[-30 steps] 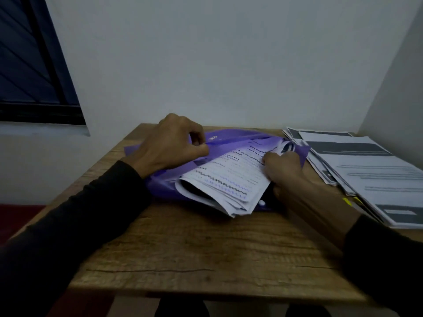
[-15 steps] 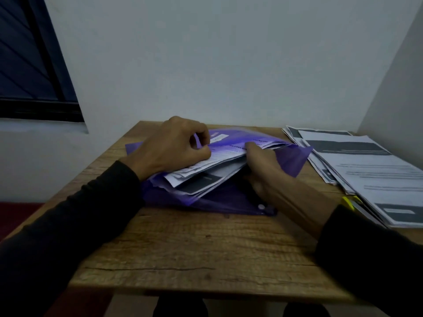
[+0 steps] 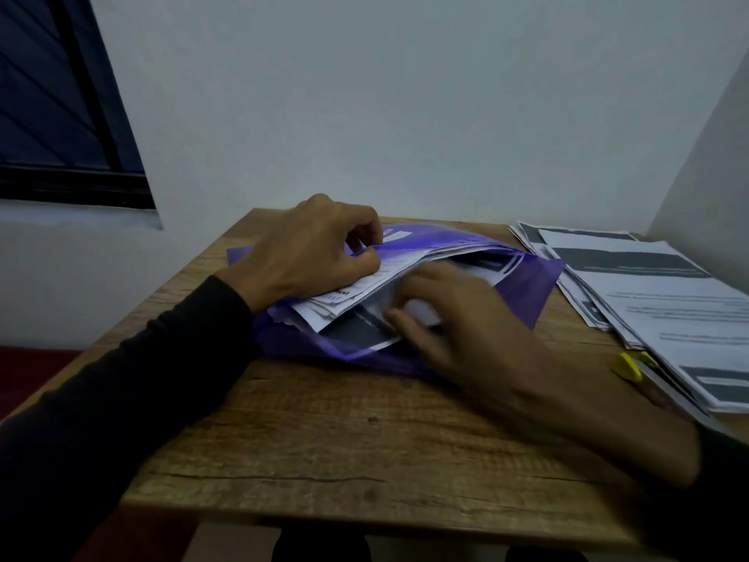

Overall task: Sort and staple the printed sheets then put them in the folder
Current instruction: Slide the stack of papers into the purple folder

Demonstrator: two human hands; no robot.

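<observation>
Head view: a purple folder lies open on the wooden surface, mouth toward the person. Its upper flap, with some sheets, is pinched up by the left hand, fingers curled. The right hand is blurred; its fingers look loosely extended on the printed sheets half inside, though a grip cannot be told. The flap is best kept lifted while the sheets are squared and slid in flat, corners uncaught. More printed stacks wait at right, beside a yellow object.
</observation>
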